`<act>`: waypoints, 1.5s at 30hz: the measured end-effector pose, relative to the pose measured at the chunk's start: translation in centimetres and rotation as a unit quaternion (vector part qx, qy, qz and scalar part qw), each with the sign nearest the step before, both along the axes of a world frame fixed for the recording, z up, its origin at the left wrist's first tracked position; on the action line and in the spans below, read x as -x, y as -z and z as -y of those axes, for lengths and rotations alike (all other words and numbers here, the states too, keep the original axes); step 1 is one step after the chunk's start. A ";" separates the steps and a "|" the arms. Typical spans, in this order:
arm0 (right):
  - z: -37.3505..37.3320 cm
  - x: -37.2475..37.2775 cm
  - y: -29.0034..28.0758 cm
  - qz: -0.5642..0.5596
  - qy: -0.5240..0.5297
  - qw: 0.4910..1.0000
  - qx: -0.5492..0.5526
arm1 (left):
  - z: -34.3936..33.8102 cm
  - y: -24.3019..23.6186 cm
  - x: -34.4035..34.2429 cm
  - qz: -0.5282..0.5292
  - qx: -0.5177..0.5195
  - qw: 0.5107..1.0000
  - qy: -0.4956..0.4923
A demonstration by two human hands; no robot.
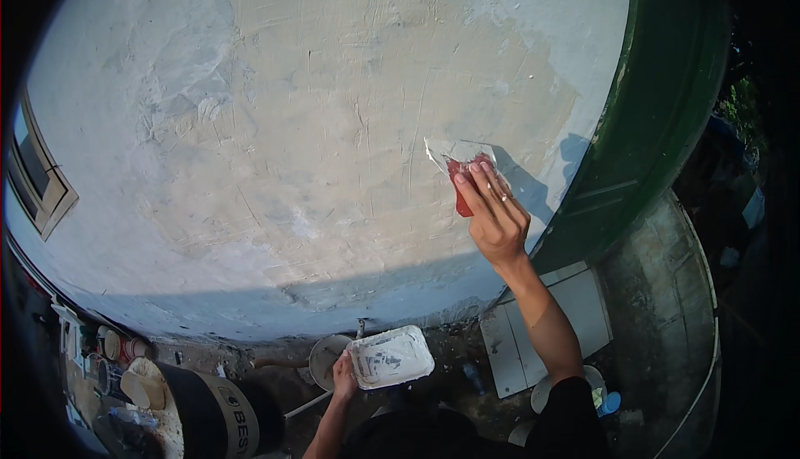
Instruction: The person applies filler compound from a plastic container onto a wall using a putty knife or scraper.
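Observation:
My right hand (497, 224) is closed on a putty knife (460, 185) with a red handle and a wide blade smeared with white. The blade lies at or very near the wall (333, 150), which is coated in patchy cream and white filler with ridges and scratches. Low in front of me, my left hand (343, 376) grips the left edge of a rectangular tray (392, 357), its inside coated with white paste and grey patches. The left fingers are partly hidden by the tray.
A dark green door or panel (633, 142) borders the wall on the right. Pale boards (546, 334) lean below it. A black barrel (212, 413) stands lower left, near assorted containers (117, 351). A window (40, 175) is at far left. Tubs and a blue-capped item (610, 403) sit lower right.

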State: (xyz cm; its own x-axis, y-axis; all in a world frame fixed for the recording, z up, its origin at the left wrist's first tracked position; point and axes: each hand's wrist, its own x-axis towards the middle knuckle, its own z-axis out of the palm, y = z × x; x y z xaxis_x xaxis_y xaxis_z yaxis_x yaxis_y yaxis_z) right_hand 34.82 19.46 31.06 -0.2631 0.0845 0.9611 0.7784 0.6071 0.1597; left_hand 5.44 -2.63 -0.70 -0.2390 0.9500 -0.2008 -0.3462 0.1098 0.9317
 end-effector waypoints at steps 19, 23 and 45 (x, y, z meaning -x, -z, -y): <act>-2.6 7.7 14.2 0.180 0.037 0.980 0.078 | 0.9 0.5 1.8 -0.002 0.004 0.999 -0.033; -0.7 6.5 21.6 0.212 0.008 0.963 0.164 | 0.9 1.2 3.1 -0.030 0.017 0.999 -0.028; -3.7 11.7 5.5 0.189 0.041 0.981 0.021 | -1.1 0.5 3.8 0.052 -0.001 0.998 -0.021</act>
State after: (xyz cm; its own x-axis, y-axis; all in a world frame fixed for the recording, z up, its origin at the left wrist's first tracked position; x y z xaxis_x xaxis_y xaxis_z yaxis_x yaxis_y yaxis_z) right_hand 23.12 23.21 25.58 -0.5904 0.1579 0.7915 0.7151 0.5572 0.4222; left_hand 1.64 -1.56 -1.17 -0.2556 0.9403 -0.2247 -0.4456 0.0917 0.8905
